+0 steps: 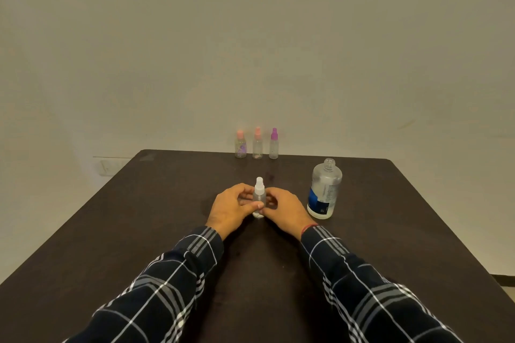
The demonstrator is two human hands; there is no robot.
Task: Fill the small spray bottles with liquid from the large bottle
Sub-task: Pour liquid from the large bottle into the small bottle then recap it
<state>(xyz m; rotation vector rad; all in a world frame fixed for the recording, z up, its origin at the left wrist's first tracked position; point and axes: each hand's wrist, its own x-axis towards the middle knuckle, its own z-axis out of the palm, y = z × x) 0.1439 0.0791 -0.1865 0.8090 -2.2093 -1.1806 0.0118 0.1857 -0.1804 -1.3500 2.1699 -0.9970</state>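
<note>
Dark table, both hands clasping clear spray bottle.

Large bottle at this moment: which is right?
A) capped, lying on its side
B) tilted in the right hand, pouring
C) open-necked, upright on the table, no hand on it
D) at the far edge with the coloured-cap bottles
C: the large bottle stands upright, neck uncapped, while both hands hold the white-capped spray bottle.

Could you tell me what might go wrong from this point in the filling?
The large bottle stands uncapped just beside the right hand; a careless move could tip it and spill. The white-capped spray bottle, held between both hands, the left hand included, is narrow and could topple. The three spray bottles at the table's far edge could be knocked off.
</note>
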